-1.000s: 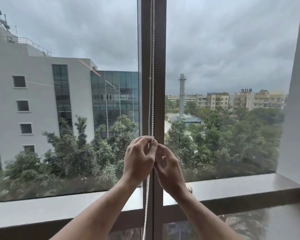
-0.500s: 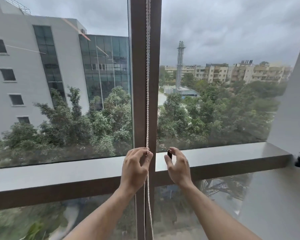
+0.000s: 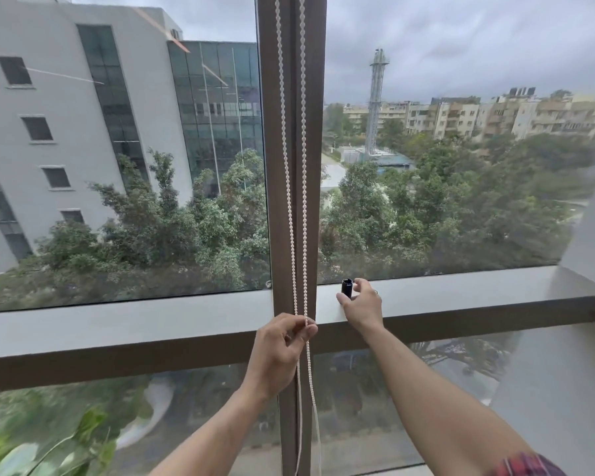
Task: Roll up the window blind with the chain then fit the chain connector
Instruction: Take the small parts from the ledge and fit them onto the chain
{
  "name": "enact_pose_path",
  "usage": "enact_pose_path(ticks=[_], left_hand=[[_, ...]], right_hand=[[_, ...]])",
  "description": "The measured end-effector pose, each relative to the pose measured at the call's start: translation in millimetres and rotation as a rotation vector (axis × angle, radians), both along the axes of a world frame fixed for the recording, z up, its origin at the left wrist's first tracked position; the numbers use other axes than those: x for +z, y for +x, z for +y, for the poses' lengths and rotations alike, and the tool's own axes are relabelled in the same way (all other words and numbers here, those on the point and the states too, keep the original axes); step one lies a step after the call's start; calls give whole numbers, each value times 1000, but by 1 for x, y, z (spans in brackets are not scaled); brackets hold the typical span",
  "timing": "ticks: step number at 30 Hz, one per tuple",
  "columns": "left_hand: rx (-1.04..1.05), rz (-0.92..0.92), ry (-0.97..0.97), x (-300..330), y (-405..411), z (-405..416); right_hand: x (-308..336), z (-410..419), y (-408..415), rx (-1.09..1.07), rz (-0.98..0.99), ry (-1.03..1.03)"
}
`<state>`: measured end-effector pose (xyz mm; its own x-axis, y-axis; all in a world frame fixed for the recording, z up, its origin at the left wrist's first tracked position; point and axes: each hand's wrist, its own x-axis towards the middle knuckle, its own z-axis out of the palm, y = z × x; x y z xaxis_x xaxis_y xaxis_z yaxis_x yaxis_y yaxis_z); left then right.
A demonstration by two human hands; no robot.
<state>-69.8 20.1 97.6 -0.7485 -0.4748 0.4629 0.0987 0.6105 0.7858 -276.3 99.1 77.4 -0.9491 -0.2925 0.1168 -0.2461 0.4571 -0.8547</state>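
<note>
While grey buildings (image 3: 66,139) and trees (image 3: 158,235) filled the left pane, the left hand (image 3: 280,348) sat low in front of the brown window post (image 3: 291,166) — fingers curled, thumb and forefinger pinching the white bead chain (image 3: 303,166). Both chain strands ran down the post, through that grip, and hung loose below it. Just right of the post, the right hand (image 3: 361,305) rested on the grey ledge (image 3: 478,297) — fingertips narrow, pinching a small black chain connector (image 3: 347,287), held upright against the glass, apart from the chain. Red plaid sleeve (image 3: 526,467) at bottom right.
</note>
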Motion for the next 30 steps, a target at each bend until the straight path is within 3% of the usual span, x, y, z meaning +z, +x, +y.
enact_pose_path(ticks=[8, 18, 30], left_hand=[[-14, -32, 71, -15, 4, 9], [-8, 53, 244, -20, 12, 14], [-10, 73, 136, -30, 10, 16]], right_hand=[[-11, -4, -8, -36, -9, 3], [-9, -7, -15, -51, -38, -72], [-13, 20, 43, 191, 112, -193]])
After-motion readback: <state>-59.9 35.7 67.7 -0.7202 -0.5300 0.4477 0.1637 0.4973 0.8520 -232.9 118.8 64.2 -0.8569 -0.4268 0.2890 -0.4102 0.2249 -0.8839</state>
